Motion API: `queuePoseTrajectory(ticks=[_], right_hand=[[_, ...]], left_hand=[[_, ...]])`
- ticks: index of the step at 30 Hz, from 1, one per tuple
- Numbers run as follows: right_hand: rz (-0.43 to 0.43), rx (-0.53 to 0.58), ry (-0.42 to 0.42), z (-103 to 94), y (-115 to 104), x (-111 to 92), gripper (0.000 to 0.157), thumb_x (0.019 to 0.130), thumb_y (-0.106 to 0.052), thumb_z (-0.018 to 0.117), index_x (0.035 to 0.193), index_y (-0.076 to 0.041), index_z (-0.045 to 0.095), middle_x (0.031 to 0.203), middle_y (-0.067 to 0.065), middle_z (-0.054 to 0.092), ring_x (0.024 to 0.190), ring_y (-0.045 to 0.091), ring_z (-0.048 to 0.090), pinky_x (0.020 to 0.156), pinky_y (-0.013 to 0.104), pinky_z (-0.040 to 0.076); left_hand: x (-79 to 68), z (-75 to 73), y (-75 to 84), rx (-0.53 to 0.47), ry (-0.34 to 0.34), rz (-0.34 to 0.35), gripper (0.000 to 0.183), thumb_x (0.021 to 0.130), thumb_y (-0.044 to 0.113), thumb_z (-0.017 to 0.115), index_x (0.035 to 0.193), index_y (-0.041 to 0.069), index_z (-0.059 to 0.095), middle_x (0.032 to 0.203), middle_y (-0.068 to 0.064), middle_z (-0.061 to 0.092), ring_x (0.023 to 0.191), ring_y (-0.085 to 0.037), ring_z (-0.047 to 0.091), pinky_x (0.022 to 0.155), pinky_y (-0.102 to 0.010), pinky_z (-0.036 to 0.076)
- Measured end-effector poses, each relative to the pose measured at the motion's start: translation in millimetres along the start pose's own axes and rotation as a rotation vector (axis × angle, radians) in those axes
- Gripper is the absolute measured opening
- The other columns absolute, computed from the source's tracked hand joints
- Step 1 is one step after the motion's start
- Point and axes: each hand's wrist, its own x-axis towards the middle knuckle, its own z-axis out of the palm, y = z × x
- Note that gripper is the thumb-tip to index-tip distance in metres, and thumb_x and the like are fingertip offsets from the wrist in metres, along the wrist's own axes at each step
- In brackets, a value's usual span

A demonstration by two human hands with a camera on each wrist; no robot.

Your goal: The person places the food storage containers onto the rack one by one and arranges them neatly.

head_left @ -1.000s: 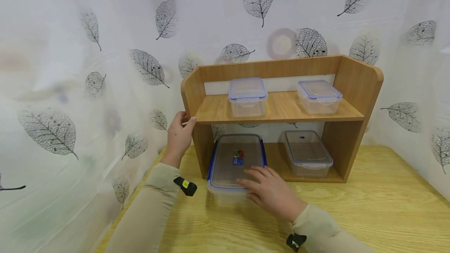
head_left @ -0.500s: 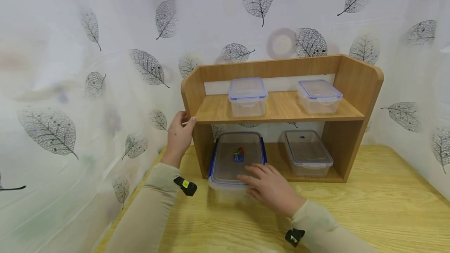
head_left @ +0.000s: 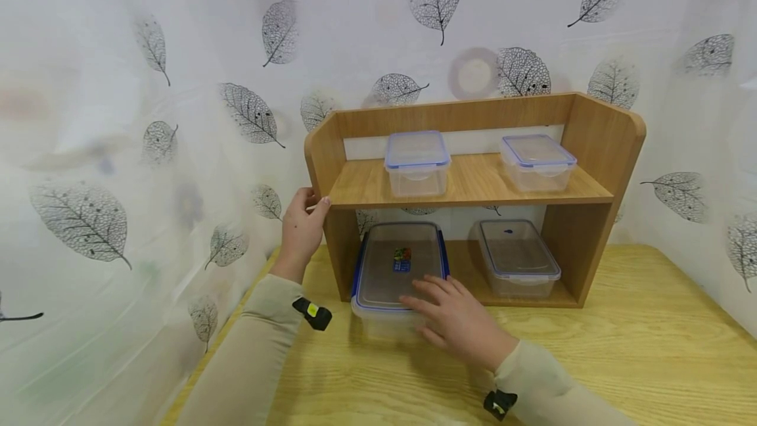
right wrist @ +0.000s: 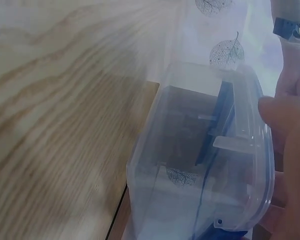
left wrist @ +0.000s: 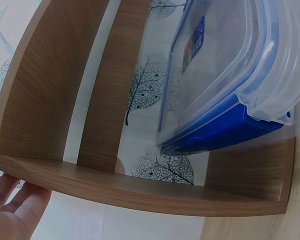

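Note:
My left hand (head_left: 301, 232) grips the left side panel (head_left: 324, 163) of a two-tier wooden shelf (head_left: 473, 202), thumb at the front where the upper board meets it. In the left wrist view its fingers (left wrist: 30, 202) curl around the wood. A large clear food storage box (head_left: 384, 327) with blue side clips and a colourful label on its lid (head_left: 378, 281) sits in the lower left compartment, its front end sticking out past the shelf. My right hand (head_left: 461, 321) lies over the front right of that lid, fingers spread and fairly straight, thumb near the front rim.
A smaller clear lidded box (head_left: 520, 261) stands in the lower right. Two more, a left box (head_left: 416, 166) and a right box (head_left: 538, 163), stand on the upper board. The shelf rests on a yellow wood-grain table (head_left: 644, 334), backed by a leaf-print curtain (head_left: 367, 18).
The large box has slid slightly back into the shelf, mostly between the first two frames, with my right hand on its lid. My left hand has stayed on the side panel.

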Motion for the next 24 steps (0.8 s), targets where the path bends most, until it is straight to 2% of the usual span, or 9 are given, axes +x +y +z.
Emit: queuePoseTrajectory(ticks=[8,15,24], right_hand=[[-0.050,-0.041,-0.040,-4.2,-8.5,-7.6,0.063,0.093,-0.043,0.072,0.151,-0.033,0.049,0.155,0.007,0.045,0.142,0.031,0.039,0.113,0.061,0.033],[-0.095,-0.041,-0.027,-1.8,-12.3,-12.5,0.065,0.091,-0.044,0.074,0.150,-0.033,0.050,0.155,0.007,0.045,0.142,0.031,0.040,0.111,0.064,0.034],[-0.100,-0.060,-0.007,3.0,-12.9,-13.9,0.064,0.090,-0.043,0.075,0.149,-0.030,0.052,0.154,0.007,0.045,0.140,0.031,0.042,0.111,0.063,0.034]], left_hand=[[0.6,-0.5,0.2,-0.002,-0.011,-0.013,0.041,0.103,0.038,0.056,0.135,0.014,0.055,0.137,-0.015,0.057,0.123,-0.034,0.058,0.100,-0.051,0.051],[0.6,-1.2,-0.2,-0.007,-0.006,-0.014,0.041,0.103,0.038,0.056,0.135,0.013,0.056,0.136,-0.015,0.057,0.122,-0.035,0.058,0.099,-0.051,0.051],[0.6,-1.5,-0.1,0.007,-0.011,-0.022,0.043,0.103,0.040,0.056,0.137,0.014,0.055,0.137,-0.014,0.057,0.123,-0.034,0.057,0.100,-0.052,0.051]])
